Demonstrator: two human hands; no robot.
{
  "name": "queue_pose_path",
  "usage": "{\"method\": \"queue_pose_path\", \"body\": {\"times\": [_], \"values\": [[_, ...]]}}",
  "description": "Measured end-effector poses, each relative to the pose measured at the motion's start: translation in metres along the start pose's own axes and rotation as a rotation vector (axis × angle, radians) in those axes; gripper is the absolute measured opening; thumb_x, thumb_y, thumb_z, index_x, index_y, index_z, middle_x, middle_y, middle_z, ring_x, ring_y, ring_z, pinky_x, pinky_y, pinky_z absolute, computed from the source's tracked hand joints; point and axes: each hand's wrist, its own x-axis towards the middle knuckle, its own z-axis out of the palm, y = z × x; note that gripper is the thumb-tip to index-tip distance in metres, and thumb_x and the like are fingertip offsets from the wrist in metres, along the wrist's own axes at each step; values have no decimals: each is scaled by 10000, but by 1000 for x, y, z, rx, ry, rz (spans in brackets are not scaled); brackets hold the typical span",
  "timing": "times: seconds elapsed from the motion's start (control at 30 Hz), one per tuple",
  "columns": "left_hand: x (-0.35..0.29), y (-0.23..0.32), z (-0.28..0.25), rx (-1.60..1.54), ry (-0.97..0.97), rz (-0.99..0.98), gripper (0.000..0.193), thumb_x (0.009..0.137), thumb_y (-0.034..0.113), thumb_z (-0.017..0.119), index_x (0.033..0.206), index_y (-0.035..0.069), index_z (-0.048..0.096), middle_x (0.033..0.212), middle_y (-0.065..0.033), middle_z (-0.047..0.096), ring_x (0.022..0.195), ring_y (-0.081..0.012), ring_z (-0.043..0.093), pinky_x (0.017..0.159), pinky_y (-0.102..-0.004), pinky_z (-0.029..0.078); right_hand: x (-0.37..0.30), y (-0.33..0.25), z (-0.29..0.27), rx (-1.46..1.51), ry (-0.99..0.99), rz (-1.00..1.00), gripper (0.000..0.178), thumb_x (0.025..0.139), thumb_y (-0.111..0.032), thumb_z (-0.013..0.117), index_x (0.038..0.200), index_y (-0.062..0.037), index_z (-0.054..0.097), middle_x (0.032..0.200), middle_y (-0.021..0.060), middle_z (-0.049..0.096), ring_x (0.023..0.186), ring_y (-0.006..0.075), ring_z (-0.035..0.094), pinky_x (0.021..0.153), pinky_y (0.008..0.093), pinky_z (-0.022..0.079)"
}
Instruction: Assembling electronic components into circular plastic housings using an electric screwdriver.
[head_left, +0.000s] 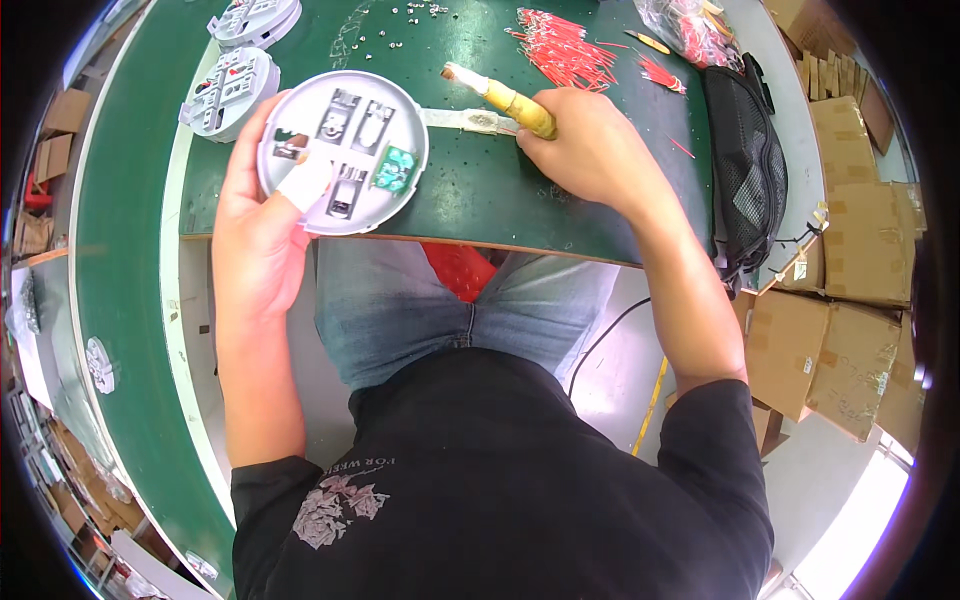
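Your left hand (258, 232) clamps round white housing (350, 153) by near edge of bench (490, 195); right hand (592, 140) grips yellow-handled tool (507, 99). Loose thumb might drop housing, sloppy swing might ding green circuit board (396, 170).

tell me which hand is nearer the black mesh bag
Right. The right hand is to the left of the black mesh bag, gripping a yellow tool; the left hand is much farther left, holding a round housing.
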Motion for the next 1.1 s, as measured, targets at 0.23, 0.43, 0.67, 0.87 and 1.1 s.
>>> {"method": "queue_pose_path", "body": {"times": [0.23,0.43,0.67,0.87,1.1], "values": [[14,-16,18,213,-35,132,585,904,-2,658,1459,45,478,1297,-94,623,1162,-178,621,975,-318,522,-20,-15,-28,455,57,62,180,848,-186,711,916,-20,692,738,131,668,697,214,676,669,358,522],[14,-13,51,427,-101,354,509,883,-19,677,1379,23,565,1230,-77,650,1117,-147,626,962,-295,508,-44,-45,-40,655,106,-89,150,869,-154,722,946,-28,702,716,35,633,638,87,588,605,273,473],[4,-5,75,514,-117,564,396,828,-65,647,1213,21,679,1177,-103,686,1026,-180,680,910,-295,533,-54,-54,-43,575,112,-89,114,894,-87,715,981,-15,704,753,-35,631,654,32,544,585,220,435],[-4,2,74,626,-141,601,420,836,-67,653,1247,19,656,1148,-101,687,1018,-188,676,910,-298,529,-58,-56,-44,334,189,-146,124,876,-76,712,982,-12,706,759,-2,660,693,49,581,634,233,467],[-3,-6,75,610,-119,555,413,875,-65,660,1280,10,631,1144,-70,682,1037,-149,649,911,-290,516,-61,-64,-48,207,206,-217,170,845,-74,717,1008,-23,708,747,37,676,668,80,600,635,250,483]]}}
